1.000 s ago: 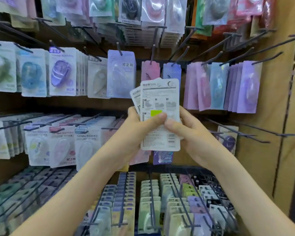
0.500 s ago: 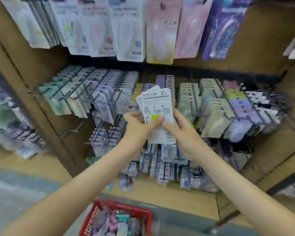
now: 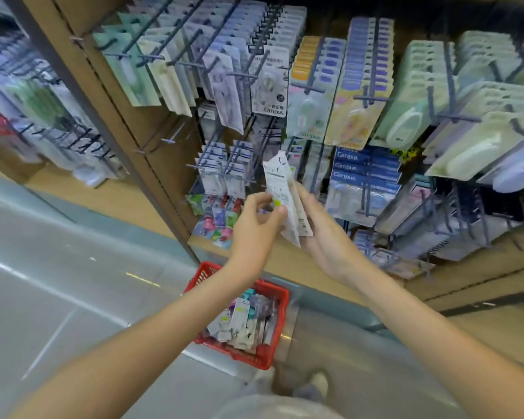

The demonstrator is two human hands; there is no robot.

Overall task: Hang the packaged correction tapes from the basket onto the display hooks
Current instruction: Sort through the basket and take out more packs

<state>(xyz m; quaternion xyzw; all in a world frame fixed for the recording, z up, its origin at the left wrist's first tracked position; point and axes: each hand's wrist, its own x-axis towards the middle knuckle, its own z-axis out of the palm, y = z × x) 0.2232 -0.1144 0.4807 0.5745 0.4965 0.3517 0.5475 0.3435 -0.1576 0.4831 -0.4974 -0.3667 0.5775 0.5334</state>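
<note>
The left grip pinches the near edge of the correction tape packs between thumb and forefinger, right at a yellow-green sticker. The right grip backs the same packs with palm and nearly straight fingers; its thumb is hidden, so I cannot tell whether it clasps them. The packs are held tilted, printed backs toward the camera, in front of the lower display hooks, close to the hanging stock but apart from it. Below the wrists the red basket sits on the grey floor, just beside the foot of the wooden shelf unit, with more packs heaped inside. Open floor lies to the left; to the right, loaded hooks jut out and crowd the space. "Campus" reads on a white pack higher up and on blue packs beside the right grip. The print on the held packs is too blurred to read
</note>
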